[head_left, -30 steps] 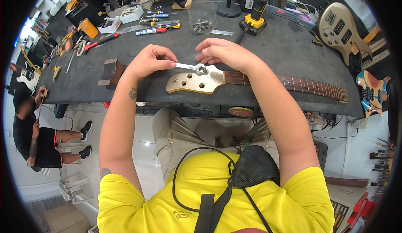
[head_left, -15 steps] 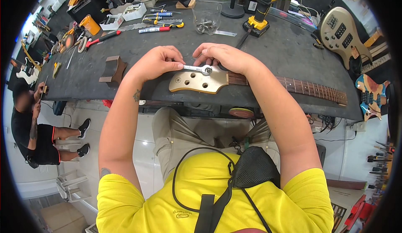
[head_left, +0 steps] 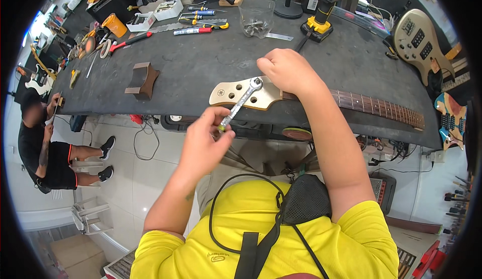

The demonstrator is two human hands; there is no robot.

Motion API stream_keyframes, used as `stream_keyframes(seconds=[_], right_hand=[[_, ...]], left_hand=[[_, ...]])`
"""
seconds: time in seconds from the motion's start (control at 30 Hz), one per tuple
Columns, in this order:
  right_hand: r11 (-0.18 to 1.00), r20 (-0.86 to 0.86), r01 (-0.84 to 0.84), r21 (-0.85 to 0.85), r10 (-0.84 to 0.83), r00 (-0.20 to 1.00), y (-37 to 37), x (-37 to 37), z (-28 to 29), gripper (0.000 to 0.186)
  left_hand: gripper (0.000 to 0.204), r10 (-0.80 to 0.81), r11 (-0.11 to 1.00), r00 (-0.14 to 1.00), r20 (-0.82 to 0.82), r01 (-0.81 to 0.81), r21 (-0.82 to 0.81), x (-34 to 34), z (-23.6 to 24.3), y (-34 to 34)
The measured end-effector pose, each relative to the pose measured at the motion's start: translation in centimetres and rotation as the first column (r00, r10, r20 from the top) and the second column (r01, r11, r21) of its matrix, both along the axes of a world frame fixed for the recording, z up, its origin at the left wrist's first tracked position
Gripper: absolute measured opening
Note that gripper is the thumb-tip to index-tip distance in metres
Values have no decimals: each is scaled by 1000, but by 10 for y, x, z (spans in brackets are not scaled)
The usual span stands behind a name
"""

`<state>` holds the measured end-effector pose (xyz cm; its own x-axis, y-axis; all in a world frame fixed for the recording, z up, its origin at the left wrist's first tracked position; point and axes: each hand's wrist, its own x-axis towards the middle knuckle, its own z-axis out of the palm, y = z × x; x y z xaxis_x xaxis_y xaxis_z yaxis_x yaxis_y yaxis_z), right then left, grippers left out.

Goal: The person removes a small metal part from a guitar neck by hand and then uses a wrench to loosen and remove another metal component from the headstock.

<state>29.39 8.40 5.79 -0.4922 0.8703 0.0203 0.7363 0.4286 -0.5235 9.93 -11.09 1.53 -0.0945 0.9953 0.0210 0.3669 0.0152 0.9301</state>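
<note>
A gold guitar headstock (head_left: 220, 93) with a dark fretboard (head_left: 376, 106) lies along the bench's front edge. My left hand (head_left: 206, 141) grips a silver wrench (head_left: 240, 103) by the handle, whose lower end sticks out past the bench edge; its ring end sits over a fitting at the headstock's upper side. Just right of that ring, my right hand (head_left: 286, 73) is curled over the headstock's upper edge, its fingertips and whatever they grip out of sight.
Behind are a clear container of metal parts (head_left: 255, 27), screwdrivers (head_left: 201, 13) and a yellow drill (head_left: 317, 28). A wooden block (head_left: 140, 81) lies left. Guitar bodies (head_left: 416, 45) stand right. A person in black (head_left: 37, 148) works at the far left.
My left hand has moved down toward me, swinging the wrench handle from level to diagonal. My right hand has shifted upward and right, its fingers now more curled. The view has shifted slightly.
</note>
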Motion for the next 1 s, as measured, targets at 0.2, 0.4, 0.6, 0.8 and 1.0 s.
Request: stream_keyframes(seconds=[0.2,0.4,0.6,0.8,1.0], right_hand=[[993,86,10,-119,0,996,3,5,5,49],[986,103,-150,-73,158,982,19,11,-16,61],[857,-58,-73,-510,50,997,23,24,-4,50],[965,-171,-211,-153,185,968,26,35,-23,61],[603,-187,-160,-782,19,982,8,29,14,61]], left_hand=[[57,-12,934,574,818,299,-197,55,14,-23],[31,78,879,131,988,459,-130,102,15,24],[36,62,859,20,998,507,-63,128,14,52],[30,-73,742,98,992,670,-12,88,20,12],[27,-220,910,532,818,415,-25,19,35,-12]])
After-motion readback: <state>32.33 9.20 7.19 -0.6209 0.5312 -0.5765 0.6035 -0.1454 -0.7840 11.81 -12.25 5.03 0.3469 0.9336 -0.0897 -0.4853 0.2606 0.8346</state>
